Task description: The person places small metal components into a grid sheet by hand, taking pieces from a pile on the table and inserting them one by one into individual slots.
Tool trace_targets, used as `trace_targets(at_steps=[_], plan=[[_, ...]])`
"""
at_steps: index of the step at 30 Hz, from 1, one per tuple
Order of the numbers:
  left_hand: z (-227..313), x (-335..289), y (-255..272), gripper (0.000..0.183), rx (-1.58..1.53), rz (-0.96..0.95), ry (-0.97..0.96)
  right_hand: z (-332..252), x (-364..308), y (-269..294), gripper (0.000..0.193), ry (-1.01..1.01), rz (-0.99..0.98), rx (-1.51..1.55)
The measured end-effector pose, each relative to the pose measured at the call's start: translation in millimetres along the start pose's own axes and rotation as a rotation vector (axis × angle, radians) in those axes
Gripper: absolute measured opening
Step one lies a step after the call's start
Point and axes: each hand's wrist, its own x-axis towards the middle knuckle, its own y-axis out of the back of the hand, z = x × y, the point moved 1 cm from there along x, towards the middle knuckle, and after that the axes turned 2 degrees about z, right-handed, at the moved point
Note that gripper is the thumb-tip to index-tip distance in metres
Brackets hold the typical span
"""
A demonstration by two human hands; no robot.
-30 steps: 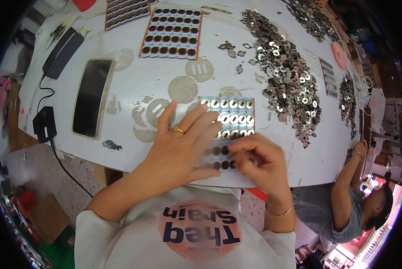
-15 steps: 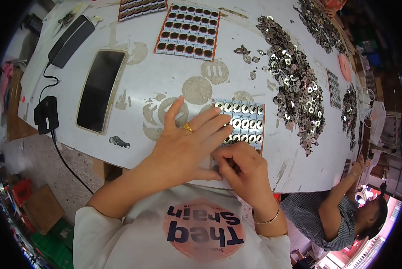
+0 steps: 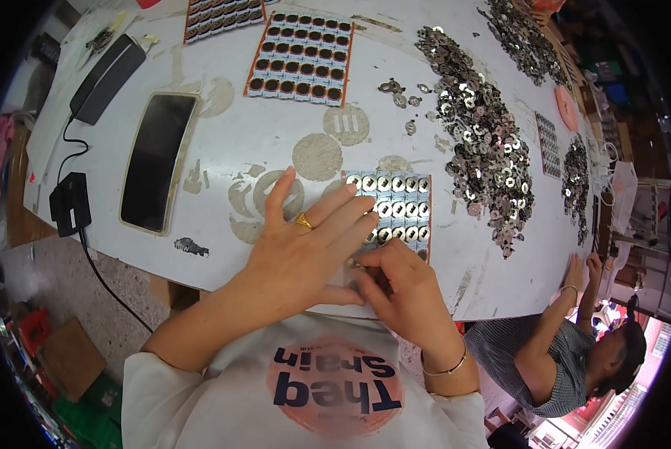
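My left hand [image 3: 302, 243] lies flat with fingers outstretched across the left side of a panel [image 3: 404, 197] of small circuit boards, holding it against the table. Rows of shiny, round metal pieces with dark centres sit on the panel. Close by, my right hand [image 3: 403, 280] is bent over the panel's near end, thumb and fingers pinched together. Whatever lies between those fingertips is too small and covered to make out. Both hands hide the panel's near left part. Right of the panel spreads a long heap of loose metal pieces [image 3: 485, 142].
A phone [image 3: 158, 163] and a black device [image 3: 108, 78] with a cable lie at left. Another panel [image 3: 299, 58] with black discs is at the far side. Several stray pieces [image 3: 400, 99] lie beside the heap. Across the right corner sits another person [image 3: 552, 344].
The whole view has shifted slightly, so the table things sit further left. My right fingertips have moved a little at the panel's near end. The left hand stays on the panel.
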Motion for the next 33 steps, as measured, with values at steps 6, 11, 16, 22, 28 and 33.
trace_targets(at_steps=[6,11,16,22,28,33], plan=[[-1,2,-6,0.094,0.03,0.047,-0.035,-13,-1,0,0.013,-0.02,0.035,-0.263],[2,2,1,0.096,0.015,0.003,-0.019,24,-2,43,0.017,-0.088,0.38,-0.276],[5,5,-3,0.099,0.041,-0.005,-0.027,81,-1,77,0.022,-0.181,0.536,-0.517],[8,6,-6,0.099,0.046,0.016,-0.026,76,-4,71,0.026,-0.123,0.425,-0.18],[9,8,-6,0.1,0.051,0.003,-0.037,73,-7,76,0.028,-0.19,0.504,-0.08],[12,10,-1,0.089,0.014,0.021,-0.03,80,4,74,0.026,-0.085,0.394,-0.308]])
